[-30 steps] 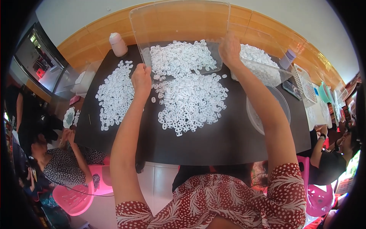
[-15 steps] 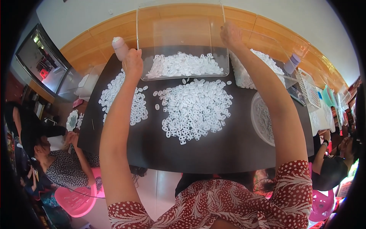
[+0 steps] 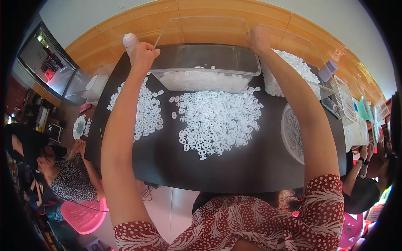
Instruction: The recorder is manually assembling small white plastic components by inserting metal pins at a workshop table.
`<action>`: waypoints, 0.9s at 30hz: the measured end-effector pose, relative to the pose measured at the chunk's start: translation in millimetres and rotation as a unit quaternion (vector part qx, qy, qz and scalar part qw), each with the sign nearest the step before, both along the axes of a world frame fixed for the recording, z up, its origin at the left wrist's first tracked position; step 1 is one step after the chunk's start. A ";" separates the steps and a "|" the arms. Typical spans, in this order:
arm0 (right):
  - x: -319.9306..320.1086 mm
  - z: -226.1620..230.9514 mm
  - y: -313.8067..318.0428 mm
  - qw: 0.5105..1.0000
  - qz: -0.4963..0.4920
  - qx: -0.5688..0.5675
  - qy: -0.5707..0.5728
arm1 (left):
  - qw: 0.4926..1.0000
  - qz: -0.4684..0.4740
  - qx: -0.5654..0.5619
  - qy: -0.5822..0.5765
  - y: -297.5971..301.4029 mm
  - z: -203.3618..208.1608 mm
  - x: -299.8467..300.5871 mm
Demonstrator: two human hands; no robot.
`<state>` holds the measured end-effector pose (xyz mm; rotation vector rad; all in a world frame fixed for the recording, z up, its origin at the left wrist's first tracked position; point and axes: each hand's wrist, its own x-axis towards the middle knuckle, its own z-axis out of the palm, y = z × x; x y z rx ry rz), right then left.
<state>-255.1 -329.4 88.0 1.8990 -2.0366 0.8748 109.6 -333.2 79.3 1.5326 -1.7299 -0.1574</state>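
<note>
A clear plastic bin [image 3: 205, 72] stands at the far side of the dark table, with many small white oval pieces [image 3: 197, 81] inside. My left hand [image 3: 143, 56] is closed at its left rim, in front of a pale pink bottle [image 3: 130, 39]. At the right rim, my right hand [image 3: 258, 39] is closed too; its fingertips are partly hidden. Right in front of the bin lies a large loose heap of white two-holed pieces [image 3: 220, 119]. A smaller pile of the same pieces [image 3: 148, 115] spreads beneath my left forearm.
Right of the bin stands another clear bin full of white pieces [image 3: 289, 69]. A round tub [image 3: 289, 140] of greyish pieces is partly behind my right forearm. Further right are a purple bottle [image 3: 328, 71] and a white basket [image 3: 344, 98]. People sit at both sides [image 3: 75, 178].
The bin has tipped back from leaning toward me to more upright, its near wall now showing. Both hands moved with its rim, the left one upward, the right one slightly rightward.
</note>
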 end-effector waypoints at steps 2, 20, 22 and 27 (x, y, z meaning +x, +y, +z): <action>2.5 -0.3 0.0 0.999 0.015 0.032 0.009 | 1.000 -0.016 0.010 0.026 8.6 -1.2 4.9; 12.3 31.9 48.6 0.992 0.091 -0.033 -0.079 | 0.978 -0.115 -0.005 -0.175 44.7 -80.0 60.3; 13.5 36.0 62.6 0.985 0.126 -0.059 -0.102 | 0.980 -0.120 0.006 -0.160 47.8 -86.8 56.2; 36.3 40.8 121.7 0.963 0.209 -0.030 -0.169 | 0.949 -0.118 -0.045 -0.288 66.1 -91.3 44.6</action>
